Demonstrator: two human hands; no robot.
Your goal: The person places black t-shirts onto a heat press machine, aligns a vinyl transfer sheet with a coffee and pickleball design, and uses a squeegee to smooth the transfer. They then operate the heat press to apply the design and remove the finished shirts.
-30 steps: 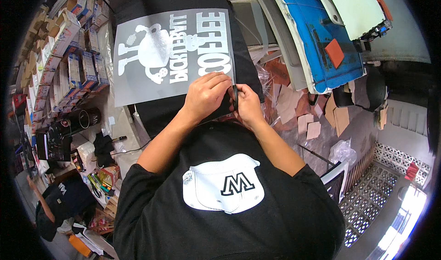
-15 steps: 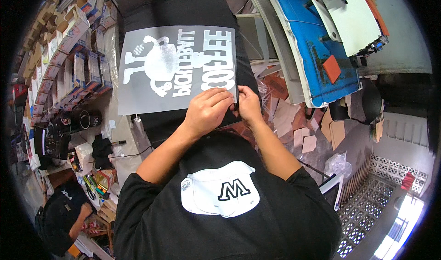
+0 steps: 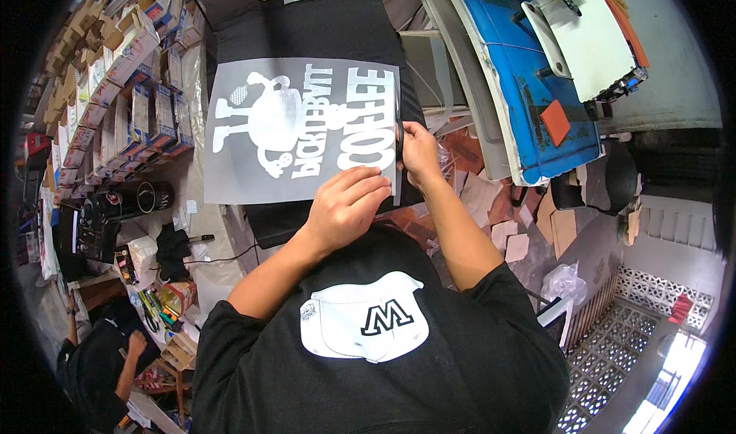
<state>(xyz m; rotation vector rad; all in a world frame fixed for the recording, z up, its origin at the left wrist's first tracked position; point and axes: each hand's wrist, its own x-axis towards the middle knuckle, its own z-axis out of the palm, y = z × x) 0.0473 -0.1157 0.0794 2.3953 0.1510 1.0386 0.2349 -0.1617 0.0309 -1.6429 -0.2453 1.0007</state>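
We see the right hand's (image 3: 419, 154) fingers wrapped around a dark tool that looks like scissors (image 3: 399, 131), at the right edge of a clear sheet (image 3: 301, 131). The left hand (image 3: 349, 208) has its fingers bent together over the sheet's near right corner; we cannot tell whether they pinch it. The sheet, bearing white print, lies flat on a black cloth (image 3: 307, 27). Further out, to our right, we find brown scraps (image 3: 479, 192) and a blue-topped table (image 3: 529, 89) with an orange square (image 3: 555, 123); to our left, stacked boxes (image 3: 149, 120) and, lower down, another person (image 3: 100, 365).
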